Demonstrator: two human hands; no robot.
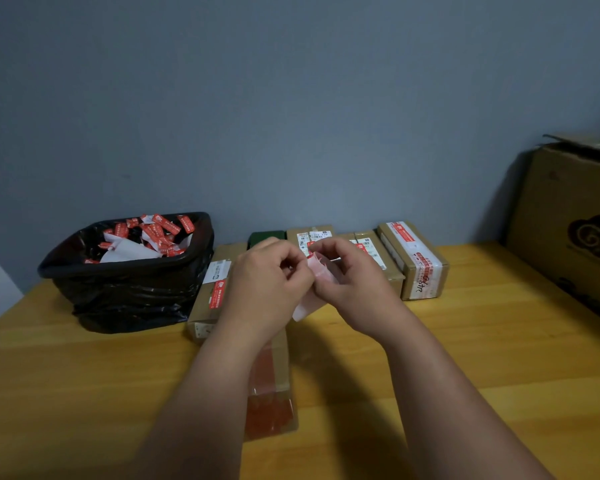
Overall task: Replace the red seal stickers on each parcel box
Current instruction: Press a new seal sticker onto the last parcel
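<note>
Nearest the lens, 2 bare forearms reach over the wooden table [499, 341]. Both the left hand [267, 275] and the right hand [347, 275] have curled fingers pinching a red seal sticker [317, 266] on its white backing strip, held up between them. Below lies a long parcel box [274, 382] with red tape. Behind stands a row of parcel boxes [416, 261], and left of them a black-lined bin [129, 271] holding discarded red stickers.

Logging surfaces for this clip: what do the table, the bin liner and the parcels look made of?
Table: wood or wood-look, yellowish with grain lines, slight sheen. Bin liner: thin black plastic, glossy and wrinkled. Parcels: matte brown cardboard with paper labels.
</note>
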